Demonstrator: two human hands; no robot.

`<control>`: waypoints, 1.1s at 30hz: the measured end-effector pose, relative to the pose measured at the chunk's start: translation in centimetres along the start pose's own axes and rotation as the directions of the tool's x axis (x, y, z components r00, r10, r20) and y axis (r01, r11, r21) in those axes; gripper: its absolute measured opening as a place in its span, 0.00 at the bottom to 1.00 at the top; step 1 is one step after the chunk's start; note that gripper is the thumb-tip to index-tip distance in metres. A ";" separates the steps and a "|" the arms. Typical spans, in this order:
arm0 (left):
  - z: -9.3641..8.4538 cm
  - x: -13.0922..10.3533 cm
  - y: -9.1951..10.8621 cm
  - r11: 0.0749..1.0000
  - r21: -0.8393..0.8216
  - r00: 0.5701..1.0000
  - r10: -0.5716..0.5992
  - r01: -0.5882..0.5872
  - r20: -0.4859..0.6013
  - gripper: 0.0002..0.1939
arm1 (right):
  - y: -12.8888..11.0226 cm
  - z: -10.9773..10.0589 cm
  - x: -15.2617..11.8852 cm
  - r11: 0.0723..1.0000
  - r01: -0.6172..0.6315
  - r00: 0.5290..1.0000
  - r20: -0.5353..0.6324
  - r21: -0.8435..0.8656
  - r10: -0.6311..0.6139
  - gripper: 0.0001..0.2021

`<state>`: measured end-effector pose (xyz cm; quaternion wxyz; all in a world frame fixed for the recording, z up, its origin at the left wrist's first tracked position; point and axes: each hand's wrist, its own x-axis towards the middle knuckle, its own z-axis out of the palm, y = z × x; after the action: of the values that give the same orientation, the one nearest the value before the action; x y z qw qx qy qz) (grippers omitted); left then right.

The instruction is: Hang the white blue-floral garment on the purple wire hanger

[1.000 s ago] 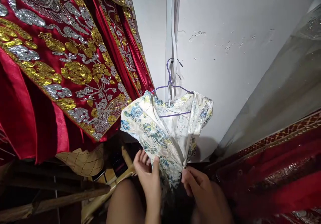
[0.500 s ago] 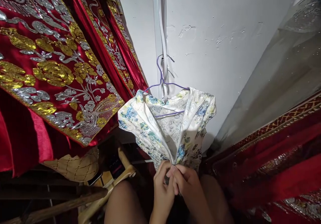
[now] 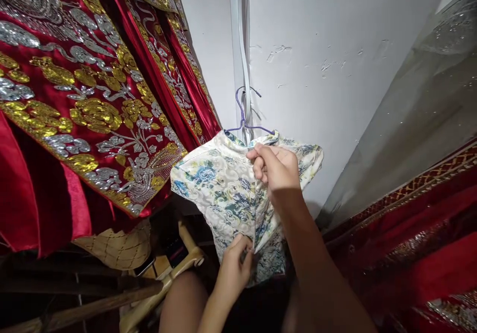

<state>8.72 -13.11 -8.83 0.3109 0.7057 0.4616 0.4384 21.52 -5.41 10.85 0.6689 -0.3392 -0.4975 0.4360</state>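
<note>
A white garment with blue and green flowers (image 3: 223, 184) hangs on a purple wire hanger (image 3: 243, 119) against the wall. Its front edges now meet along a vertical line down the middle. My right hand (image 3: 278, 166) is at the top of this line, just under the collar, with its fingers pinched; the small part they hold is hidden. Lower down, my left hand (image 3: 238, 258) pinches the cloth of the garment beside the same line.
Red cloth with gold and silver sequins (image 3: 97, 114) hangs at the left. Below it are a wooden chair (image 3: 186, 258) and a quilted beige item (image 3: 119, 246). A white strap (image 3: 244, 49) runs down the wall (image 3: 316, 74). Red fabric (image 3: 421, 253) lies behind clear plastic at the right.
My right hand has moved up from the lower front to the collar, and the open neckline has closed. My left hand stays low on the garment, slightly further left.
</note>
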 end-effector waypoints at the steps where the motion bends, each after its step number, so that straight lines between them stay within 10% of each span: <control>1: -1.0 0.7 0.6 1.000 0.012 1.000 0.019 -0.019 0.005 0.07 | 0.1 0.1 -0.1 1.000 0.004 1.000 0.008 -0.005 -0.004 0.15; 8: -7.5 9.5 9.6 0.927 0.118 0.875 0.375 -0.356 -0.307 0.21 | 0.3 -0.5 -1.4 0.999 0.003 0.995 0.099 -0.045 0.002 0.15; 13: -8.3 14.2 14.0 0.788 0.351 0.779 0.592 -0.506 -0.206 0.09 | 0.7 -1.2 0.0 0.987 0.089 0.985 0.162 -0.130 -0.068 0.14; 16: -9.0 14.3 14.3 0.786 0.387 0.699 0.612 -0.483 -0.370 0.07 | 3.2 -2.1 0.2 0.973 0.027 0.989 0.151 -0.231 0.008 0.13; 19: -11.4 13.9 12.7 0.869 0.223 0.565 0.463 -0.442 -0.683 0.06 | 5.6 -3.1 -1.7 0.960 -0.083 0.978 0.165 -0.267 0.130 0.14; 22: -14.3 13.9 9.5 0.876 -0.176 0.490 0.077 -0.450 -0.868 0.08 | 6.7 -4.0 -5.5 0.956 -0.171 0.952 0.209 -0.238 0.223 0.16; 26: -14.6 13.0 4.4 0.528 -0.800 0.622 -0.532 -0.286 -0.574 0.12 | 8.2 -4.9 -11.1 0.924 -0.345 0.911 0.176 -0.164 0.372 0.17; 33: -6.1 7.2 0.8 0.367 -0.923 0.673 -0.656 -0.111 -0.342 0.09 | 10.6 -6.8 -16.0 0.922 -0.386 0.918 -0.088 0.025 0.386 0.19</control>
<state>4.88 -6.59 -3.18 0.5204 0.1170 0.3520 0.7692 23.44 -16.15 -6.37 0.5930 -0.4478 -0.3884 0.5449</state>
